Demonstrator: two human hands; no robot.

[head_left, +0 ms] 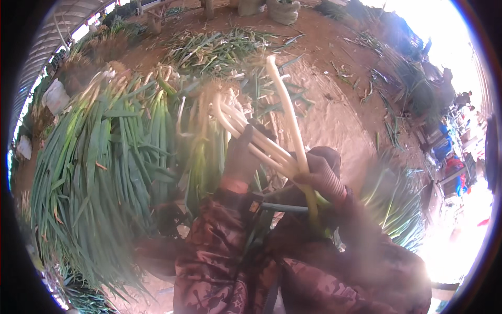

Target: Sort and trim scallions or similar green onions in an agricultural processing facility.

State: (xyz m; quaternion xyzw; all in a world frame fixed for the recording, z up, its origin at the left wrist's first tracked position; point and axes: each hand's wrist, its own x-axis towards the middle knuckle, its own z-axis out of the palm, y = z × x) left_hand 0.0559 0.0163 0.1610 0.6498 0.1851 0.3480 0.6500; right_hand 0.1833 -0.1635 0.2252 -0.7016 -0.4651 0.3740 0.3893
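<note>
Several green onions (267,152) with long white shanks lie across my two hands, their root ends up and to the left. Around the middle of these shanks my left hand (242,157) is closed. My right hand (320,175) grips them lower down, where the white turns to green. One onion (286,104) stands apart from the others, pointing up and away from my right hand. The green leaves drop below my right hand, partly hidden by my sleeve. Some dry roots and peelings (222,89) show behind the root ends, blurred.
A large heap of green onions (110,152) is at my left, leaves hanging toward me. More leaves (397,204) lie at the right. Beyond is a pile of trimmed leaves (219,47) on brown ground (334,120). A sack (283,11) stands at the far edge.
</note>
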